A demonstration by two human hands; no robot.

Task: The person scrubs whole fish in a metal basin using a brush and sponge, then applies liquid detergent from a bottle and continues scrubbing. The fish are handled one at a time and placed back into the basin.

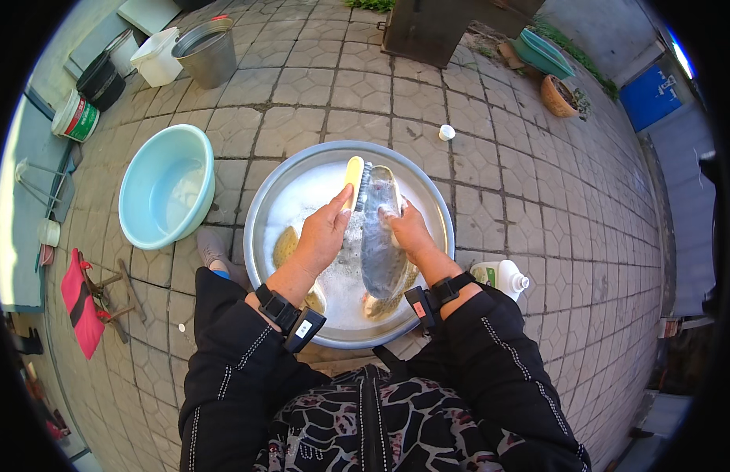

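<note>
A wide metal basin [254, 236] of foamy water stands on the paving before me. My left hand [326, 227] grips a scrub brush [354, 177] with a yellow back and dark bristles, its bristle side turned right, towards a shoe. My right hand [409, 227] holds that shoe [383, 259] by its right side, its grey sole facing up and its length running away from me. Below the shoe, a patterned yellowish shoe [379, 308] lies partly in the suds. Two more yellowish pieces, perhaps one shoe [286, 245], show beside and under my left forearm.
A light blue plastic tub [167, 189] stands left of the basin, with a pink folding stool [84, 304] nearer me. A white bottle [506, 277] is by my right forearm. Beyond the basin lies a small white cup or cap [447, 133]. Several buckets [205, 56] line the far left.
</note>
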